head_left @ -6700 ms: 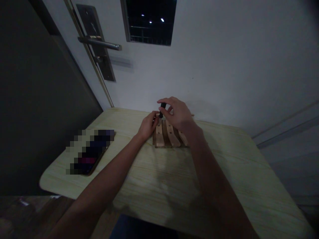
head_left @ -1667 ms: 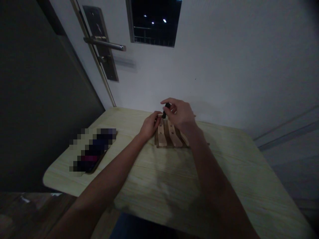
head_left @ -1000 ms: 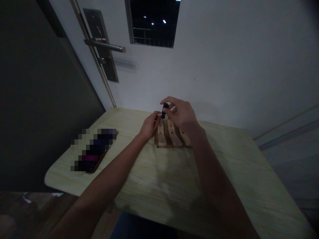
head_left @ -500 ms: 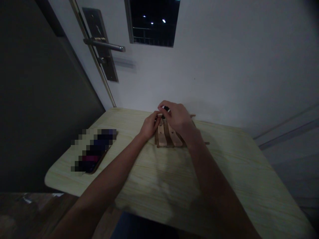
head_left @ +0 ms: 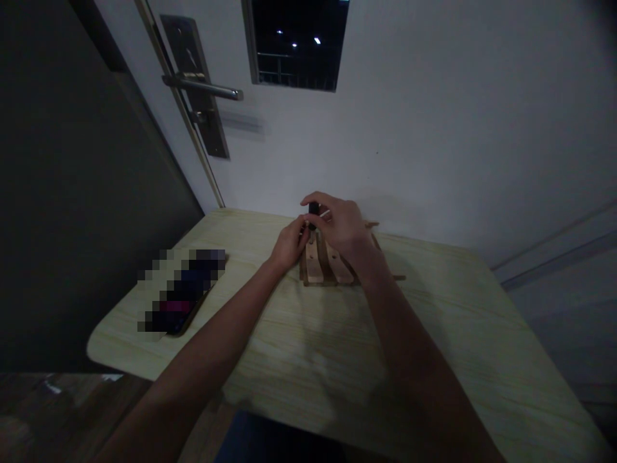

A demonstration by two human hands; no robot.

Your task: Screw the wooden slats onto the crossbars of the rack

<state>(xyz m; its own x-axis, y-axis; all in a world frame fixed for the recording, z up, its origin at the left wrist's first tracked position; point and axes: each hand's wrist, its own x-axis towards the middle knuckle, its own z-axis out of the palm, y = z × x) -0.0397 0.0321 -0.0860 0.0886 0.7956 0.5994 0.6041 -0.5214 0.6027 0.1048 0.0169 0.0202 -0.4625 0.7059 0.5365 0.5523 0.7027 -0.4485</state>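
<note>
A small wooden slatted frame (head_left: 330,265) lies on the table, with pale curved slats over darker wood and small holes in the slats. My right hand (head_left: 344,222) reaches over it and grips the black handle of a screwdriver (head_left: 313,217), thumb and fingers around the handle. The screwdriver stands nearly upright, its metal shaft pointing down at the left slat; I cannot make out its tip clearly. At the frame's left edge, my left hand (head_left: 289,243) is closed on the wood, close to the shaft. Its fingertips are partly hidden.
The pale wood-patterned table (head_left: 289,347) stands against a white door (head_left: 434,128) with a metal lever handle (head_left: 212,89) and a dark window (head_left: 299,45). A phone (head_left: 187,296), partly blurred out, lies at the left of the table.
The screwdriver handle has gone from tilted to nearly upright. My right hand's fingers have shifted around it and opened slightly at the top. My left hand stays in place.
</note>
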